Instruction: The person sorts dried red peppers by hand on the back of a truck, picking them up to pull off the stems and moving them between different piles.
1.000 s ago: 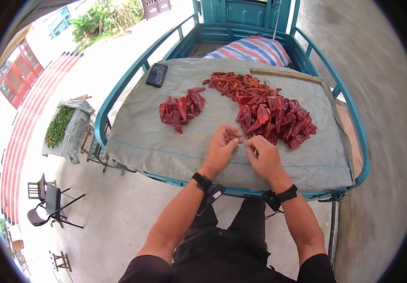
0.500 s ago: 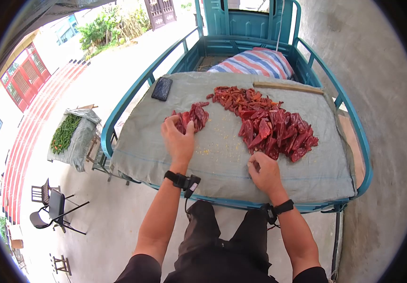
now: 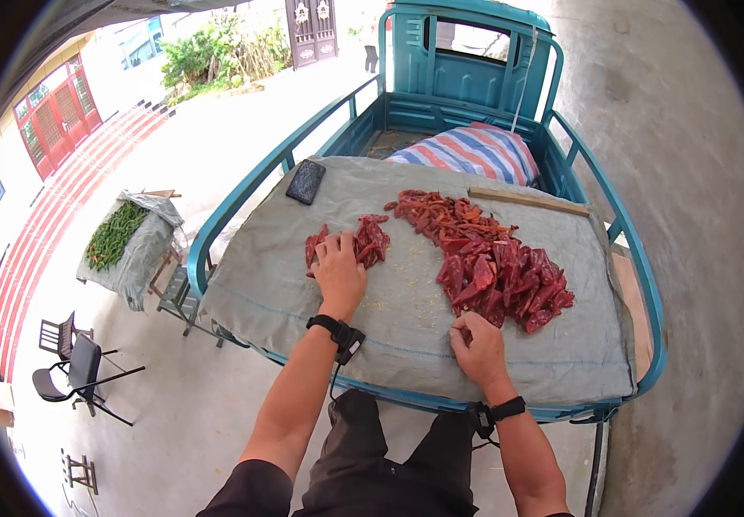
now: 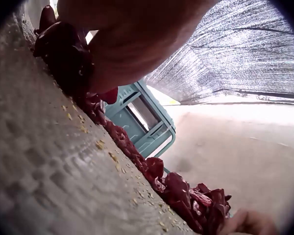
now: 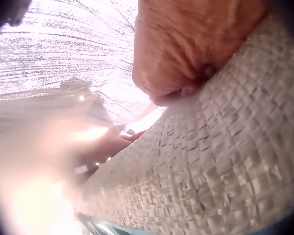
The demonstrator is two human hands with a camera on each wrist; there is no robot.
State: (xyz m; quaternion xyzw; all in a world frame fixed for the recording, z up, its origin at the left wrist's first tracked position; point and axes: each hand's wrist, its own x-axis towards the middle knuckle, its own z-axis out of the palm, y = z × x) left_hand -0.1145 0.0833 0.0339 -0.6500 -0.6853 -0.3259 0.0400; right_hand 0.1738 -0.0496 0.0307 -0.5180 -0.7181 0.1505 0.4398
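Observation:
My left hand (image 3: 340, 280) reaches over the small heap of wrinkled red chili peppers (image 3: 374, 239), its fingers fairly straight and touching them. From the left wrist, dark red peppers (image 4: 63, 54) show right beneath the same hand, which hides part of them. Just in front of the large heap of red chili peppers (image 3: 510, 280), my right hand (image 3: 480, 349) rests with curled fingers. Up close it lies knuckles-down on the woven sheet (image 5: 201, 147), and no pepper shows in it. Thinner, orange-red pepper pieces (image 3: 441, 215) adjoin the large heap at the back.
The grey sheet covers a board on a teal cargo bed with side rails (image 3: 251, 194). On it lie a dark patterned pouch (image 3: 306, 182) and a wooden strip (image 3: 527, 201). Pale seeds are scattered between the heaps. Green peppers (image 3: 118, 234) sit on a stand at left, near folding chairs (image 3: 86, 362).
My left hand has gone from beside the right hand leftward to the small heap, then slightly right across it. The right hand stays by the large heap, fingers curled in. The head view has tilted up.

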